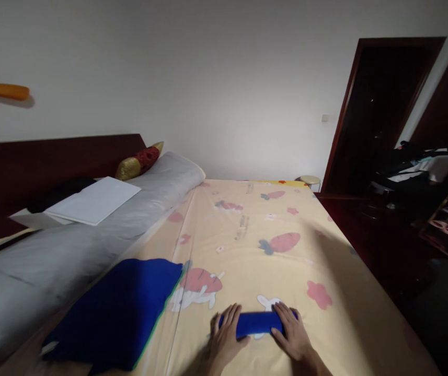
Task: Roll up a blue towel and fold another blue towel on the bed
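A small blue rolled cloth (257, 322) lies on the cream bedsheet (247, 230) printed with carrots and rabbits, near the bed's front edge. My left hand (226, 337) presses on the roll's left end with fingers spread over it. My right hand (291, 331) rests on its right end in the same way. A larger folded blue cloth (117, 313) with a green edge lies to the left of my hands, apart from them.
A grey rolled quilt (90, 235) runs along the bed's left side, with a white flat board (94, 201) and a red-gold pillow (139, 161) on it. A dark headboard stands at left. A dark doorway (380, 115), a stool (310, 181) and cluttered shelves (443, 209) are at right.
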`<state>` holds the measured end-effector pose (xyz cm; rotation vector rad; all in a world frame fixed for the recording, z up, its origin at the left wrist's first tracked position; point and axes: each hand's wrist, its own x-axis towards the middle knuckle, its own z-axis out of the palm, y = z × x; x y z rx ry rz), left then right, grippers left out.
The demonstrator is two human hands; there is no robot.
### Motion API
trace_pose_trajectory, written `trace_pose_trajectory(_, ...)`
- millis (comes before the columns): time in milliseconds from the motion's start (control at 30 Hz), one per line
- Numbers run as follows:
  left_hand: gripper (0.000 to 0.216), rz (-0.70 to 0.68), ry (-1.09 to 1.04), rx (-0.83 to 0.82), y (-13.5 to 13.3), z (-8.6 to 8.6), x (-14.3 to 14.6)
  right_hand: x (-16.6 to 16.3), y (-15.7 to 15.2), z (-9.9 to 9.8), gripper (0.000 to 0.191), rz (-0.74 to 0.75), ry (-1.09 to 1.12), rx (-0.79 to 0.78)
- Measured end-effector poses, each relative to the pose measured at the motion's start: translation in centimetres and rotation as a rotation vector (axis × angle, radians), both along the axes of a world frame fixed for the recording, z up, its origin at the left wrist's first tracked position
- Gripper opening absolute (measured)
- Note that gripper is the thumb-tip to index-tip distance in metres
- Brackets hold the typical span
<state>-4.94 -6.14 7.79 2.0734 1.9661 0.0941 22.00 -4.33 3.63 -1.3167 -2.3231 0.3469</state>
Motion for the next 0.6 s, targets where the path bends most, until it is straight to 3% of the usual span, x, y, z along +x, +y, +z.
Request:
trace_pose_trajectory(133,0.081,-0.014,0.014,0.005,0.3,-0.3,-0.4,0.4,0.6,-0.5,0.067,0.058,-0.003,-0.03)
trace_pose_trajectory(233,0.076,-0.062,0.026,0.042,0.3,-0.2,-0.9,0.3,0.5,0.4,0.064,0.059,-0.017,-0.097)
trace_pose_trajectory(333,0.066,-0.115,0.052,0.111,-0.3,0.1,-1.9,0.6,0.0,2.8,0.061,0.017,-0.032,-0.186)
trace_pose_trajectory(467,0.057,-0.051,0.134,0.17,-1.4,0.2,-2.9,1.4,-0.7,6.5,0.055,-0.081,-0.015,-0.214)
trace_pose_trajectory(600,0.057,-0.026,0.148,0.199,-1.3,-0.4,-2.7,1.8,-0.2,10.1,0.053,-0.082,0.068,-0.223)
